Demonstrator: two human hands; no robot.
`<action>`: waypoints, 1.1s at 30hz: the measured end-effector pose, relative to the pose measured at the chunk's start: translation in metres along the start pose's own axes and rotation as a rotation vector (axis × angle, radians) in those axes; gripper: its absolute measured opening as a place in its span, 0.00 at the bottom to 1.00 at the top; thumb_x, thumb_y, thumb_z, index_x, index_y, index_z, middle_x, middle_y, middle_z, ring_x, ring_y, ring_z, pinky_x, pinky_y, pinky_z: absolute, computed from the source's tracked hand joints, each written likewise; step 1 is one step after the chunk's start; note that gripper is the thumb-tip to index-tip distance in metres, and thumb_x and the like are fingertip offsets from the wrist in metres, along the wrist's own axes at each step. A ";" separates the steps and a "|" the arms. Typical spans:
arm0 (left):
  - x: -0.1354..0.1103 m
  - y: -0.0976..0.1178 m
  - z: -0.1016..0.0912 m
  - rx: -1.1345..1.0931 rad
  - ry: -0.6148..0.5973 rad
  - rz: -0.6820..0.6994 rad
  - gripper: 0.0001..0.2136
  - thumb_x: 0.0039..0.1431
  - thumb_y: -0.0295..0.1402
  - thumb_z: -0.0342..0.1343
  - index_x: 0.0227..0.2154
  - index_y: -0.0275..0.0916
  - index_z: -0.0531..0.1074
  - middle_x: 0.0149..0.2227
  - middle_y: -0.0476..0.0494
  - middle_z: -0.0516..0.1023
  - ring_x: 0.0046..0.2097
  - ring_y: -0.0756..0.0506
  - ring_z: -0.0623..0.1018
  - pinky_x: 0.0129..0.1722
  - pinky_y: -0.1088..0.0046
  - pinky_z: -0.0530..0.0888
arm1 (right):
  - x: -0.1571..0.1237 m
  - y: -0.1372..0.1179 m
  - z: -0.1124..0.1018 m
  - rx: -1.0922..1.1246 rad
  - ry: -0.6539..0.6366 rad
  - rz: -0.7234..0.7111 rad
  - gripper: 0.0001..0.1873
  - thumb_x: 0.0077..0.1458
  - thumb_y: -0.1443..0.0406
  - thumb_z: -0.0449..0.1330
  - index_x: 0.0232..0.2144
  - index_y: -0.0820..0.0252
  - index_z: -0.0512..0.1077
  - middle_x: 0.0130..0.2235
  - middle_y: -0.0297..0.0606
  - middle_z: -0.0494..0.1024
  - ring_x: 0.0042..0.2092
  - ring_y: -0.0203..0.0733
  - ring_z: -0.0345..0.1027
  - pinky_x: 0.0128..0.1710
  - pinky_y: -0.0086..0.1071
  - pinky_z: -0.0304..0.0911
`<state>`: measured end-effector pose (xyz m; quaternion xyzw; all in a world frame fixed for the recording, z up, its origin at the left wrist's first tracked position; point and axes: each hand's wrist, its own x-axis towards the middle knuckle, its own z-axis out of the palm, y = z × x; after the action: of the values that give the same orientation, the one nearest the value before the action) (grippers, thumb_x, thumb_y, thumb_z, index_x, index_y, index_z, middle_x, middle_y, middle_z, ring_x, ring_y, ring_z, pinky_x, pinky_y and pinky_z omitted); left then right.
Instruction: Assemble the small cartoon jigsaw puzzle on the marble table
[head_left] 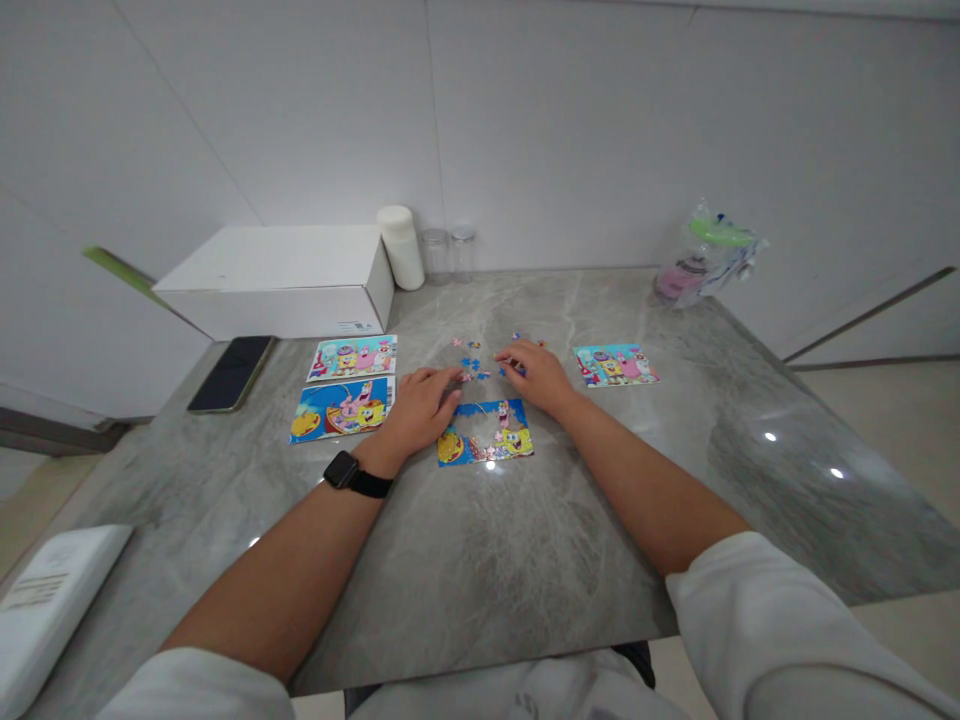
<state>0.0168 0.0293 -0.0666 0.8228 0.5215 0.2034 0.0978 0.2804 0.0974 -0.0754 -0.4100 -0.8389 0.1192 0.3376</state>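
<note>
A partly built cartoon jigsaw puzzle [486,432] lies on the grey marble table [480,560], with a gap in its middle. Several loose puzzle pieces [471,366] are scattered just beyond it. My left hand [418,408], with a black watch on the wrist, rests flat at the puzzle's upper left edge, fingers stretched toward the loose pieces. My right hand [534,372] is curled over the pieces at the upper right, fingertips pinched on a small piece I can barely make out.
Two cartoon picture cards [346,392] lie to the left, and another card [616,364] to the right. A black phone [231,373], a white box [281,280], a white cylinder [401,247], two jars [448,253] and a plastic bag [705,258] stand farther back.
</note>
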 end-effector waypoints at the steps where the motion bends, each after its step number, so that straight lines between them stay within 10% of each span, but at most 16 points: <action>1: 0.000 0.000 0.001 0.010 -0.004 -0.002 0.21 0.74 0.40 0.48 0.65 0.43 0.69 0.59 0.39 0.80 0.60 0.36 0.75 0.61 0.52 0.68 | 0.001 -0.004 0.001 -0.004 -0.036 -0.041 0.10 0.63 0.68 0.60 0.43 0.54 0.80 0.46 0.42 0.82 0.49 0.49 0.75 0.55 0.44 0.68; 14: 0.001 0.001 0.000 0.007 0.007 0.040 0.19 0.75 0.41 0.49 0.62 0.42 0.72 0.57 0.40 0.82 0.57 0.35 0.76 0.58 0.50 0.68 | 0.023 -0.019 -0.006 -0.213 -0.321 0.003 0.10 0.65 0.68 0.62 0.46 0.58 0.82 0.48 0.44 0.83 0.53 0.48 0.74 0.58 0.39 0.64; 33: 0.003 -0.004 0.001 0.011 0.034 0.073 0.17 0.77 0.43 0.47 0.56 0.46 0.77 0.56 0.44 0.83 0.57 0.36 0.75 0.55 0.52 0.65 | 0.153 -0.016 0.043 -0.441 -0.666 0.156 0.15 0.62 0.61 0.68 0.50 0.57 0.84 0.51 0.46 0.85 0.51 0.48 0.78 0.49 0.33 0.66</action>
<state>0.0147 0.0338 -0.0684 0.8382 0.4939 0.2181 0.0767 0.1754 0.2082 -0.0275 -0.4738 -0.8742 0.0881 -0.0587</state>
